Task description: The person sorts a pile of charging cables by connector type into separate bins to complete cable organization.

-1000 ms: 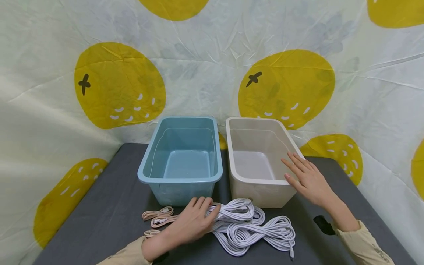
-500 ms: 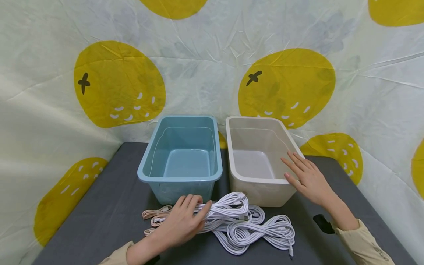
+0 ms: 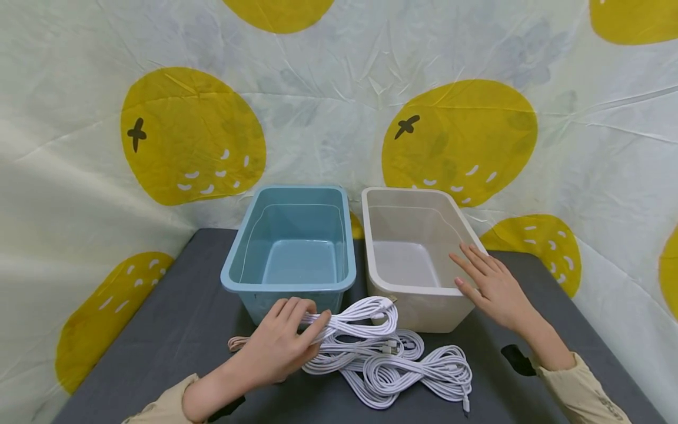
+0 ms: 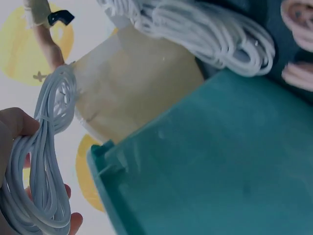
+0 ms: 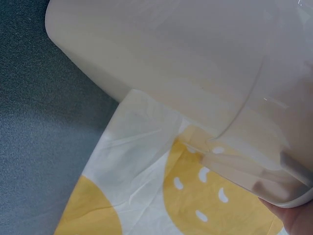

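My left hand (image 3: pixel 281 341) grips a bundled white cable (image 3: pixel 371 312), its looped end sticking out to the right. In the left wrist view thumb and fingers wrap this coil (image 4: pixel 46 147), which is tied at its middle. The hand is just in front of the blue bin (image 3: pixel 288 288). Below lie more white cable bundles (image 3: pixel 424 374), overlapping on the table. Fingers straight and spread, my right hand (image 3: pixel 492 288) rests at the right rim of the beige bin (image 3: pixel 410 288). Only a bit of that hand shows in the right wrist view.
Both bins stand side by side at the back of the dark table (image 3: pixel 159 306), against a fruit-print cloth (image 3: pixel 323 135). Pinkish cable coils (image 4: pixel 299 22) lie left of the white ones, mostly hidden behind my left arm in the head view.
My left hand has lifted a white cable bundle off the pile and shifted left and slightly up with it. The right hand has stayed at the beige bin's rim.
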Motion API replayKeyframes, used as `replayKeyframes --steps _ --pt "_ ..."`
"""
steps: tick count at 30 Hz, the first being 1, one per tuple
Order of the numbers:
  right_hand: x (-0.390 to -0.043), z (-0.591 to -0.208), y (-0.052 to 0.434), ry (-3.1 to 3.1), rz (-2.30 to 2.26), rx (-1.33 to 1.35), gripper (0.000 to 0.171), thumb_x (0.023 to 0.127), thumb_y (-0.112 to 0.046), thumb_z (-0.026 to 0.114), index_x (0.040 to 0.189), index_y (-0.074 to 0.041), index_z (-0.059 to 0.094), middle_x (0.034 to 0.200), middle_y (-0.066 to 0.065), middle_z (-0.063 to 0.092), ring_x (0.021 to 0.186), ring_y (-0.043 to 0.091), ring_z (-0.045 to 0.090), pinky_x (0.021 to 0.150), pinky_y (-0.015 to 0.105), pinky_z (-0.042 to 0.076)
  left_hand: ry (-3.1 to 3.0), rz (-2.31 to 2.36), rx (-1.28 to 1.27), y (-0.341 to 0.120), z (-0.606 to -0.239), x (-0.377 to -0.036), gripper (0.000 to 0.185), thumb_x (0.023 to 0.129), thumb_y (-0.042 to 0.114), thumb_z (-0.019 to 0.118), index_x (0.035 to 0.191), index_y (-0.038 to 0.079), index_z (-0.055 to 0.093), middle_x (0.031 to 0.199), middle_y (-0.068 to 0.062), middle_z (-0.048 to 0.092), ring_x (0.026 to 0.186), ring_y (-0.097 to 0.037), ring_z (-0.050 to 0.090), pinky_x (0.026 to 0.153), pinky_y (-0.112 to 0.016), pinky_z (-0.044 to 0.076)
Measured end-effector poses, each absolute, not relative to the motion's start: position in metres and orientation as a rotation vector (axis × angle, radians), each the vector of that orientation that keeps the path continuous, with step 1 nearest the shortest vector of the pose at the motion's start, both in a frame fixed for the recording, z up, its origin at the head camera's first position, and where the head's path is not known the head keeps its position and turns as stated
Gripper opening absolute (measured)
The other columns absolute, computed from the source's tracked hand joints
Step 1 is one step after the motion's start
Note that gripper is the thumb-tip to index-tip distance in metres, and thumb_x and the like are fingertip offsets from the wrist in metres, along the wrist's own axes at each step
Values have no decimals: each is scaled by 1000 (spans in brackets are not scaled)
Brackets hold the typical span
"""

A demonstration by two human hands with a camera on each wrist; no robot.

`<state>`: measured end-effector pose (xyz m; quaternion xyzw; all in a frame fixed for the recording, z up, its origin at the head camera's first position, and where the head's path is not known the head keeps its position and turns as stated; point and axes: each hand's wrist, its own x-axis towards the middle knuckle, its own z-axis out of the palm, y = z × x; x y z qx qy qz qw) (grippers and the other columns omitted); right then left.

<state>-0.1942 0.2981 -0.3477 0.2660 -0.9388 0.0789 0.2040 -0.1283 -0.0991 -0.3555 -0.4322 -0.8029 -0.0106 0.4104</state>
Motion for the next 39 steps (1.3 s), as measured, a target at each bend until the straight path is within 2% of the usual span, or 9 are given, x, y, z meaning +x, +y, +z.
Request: replayKeyframes --steps 3,4,7,8,13,16,24,39 --pt "-194 -348 298 -2621 219 740 53 91 -30 45 140 -18 29 147 10 23 134 31 23 112 26 -4 -1994 -21 -1103 -101 -347 -131 39 73 30 63 107 12 58 92 -7 52 78 -19 49 69 -34 43" --pt "-194 -348 298 -2621 217 739 53 91 -30 45 140 -18 29 147 10 23 134 31 23 112 27 -3 -1993 -13 -1100 -102 -344 -132 37 75 30 61 106 11 58 91 -7 52 78 -19 49 69 -34 43" --pt "-194 -348 298 -2621 218 738 53 90 -30 45 140 -18 29 147 10 23 134 31 24 112 28 -3 -2000 28 -1095 -104 -336 -136 32 85 31 44 107 11 56 92 -8 52 78 -19 49 69 -32 42" --pt "-194 -348 298 -2620 219 738 53 90 -29 45 140 -18 30 147 10 23 134 31 24 112 28 -2 -1998 45 -1090 -104 -334 -137 32 86 31 43 107 10 56 93 -8 52 79 -20 50 69 -32 42" --pt "-194 -348 298 -2616 222 737 53 90 -29 46 140 -18 29 147 10 25 134 31 23 112 26 -3 -1963 168 -1044 -103 -320 -147 42 74 34 64 108 10 53 97 -10 55 81 -23 52 70 -34 43" --pt "-193 -348 298 -2614 220 736 54 90 -29 46 140 -19 30 147 10 25 134 31 24 112 27 -3 -1939 220 -1025 -102 -314 -155 47 71 35 67 108 10 53 94 -9 56 81 -23 52 70 -35 42" --pt "-193 -349 299 -2620 216 734 53 90 -30 46 140 -18 30 146 11 26 134 30 23 112 28 -2 -1939 228 -1030 -95 -301 -175 44 74 36 66 107 11 52 90 -7 55 80 -24 50 70 -34 40" --pt "-193 -348 298 -2613 219 713 53 89 -31 47 139 -18 33 145 12 28 132 32 26 112 30 1 -2016 225 -998 -66 -273 -199 31 83 32 54 106 11 54 90 -7 52 79 -22 44 68 -32 35"
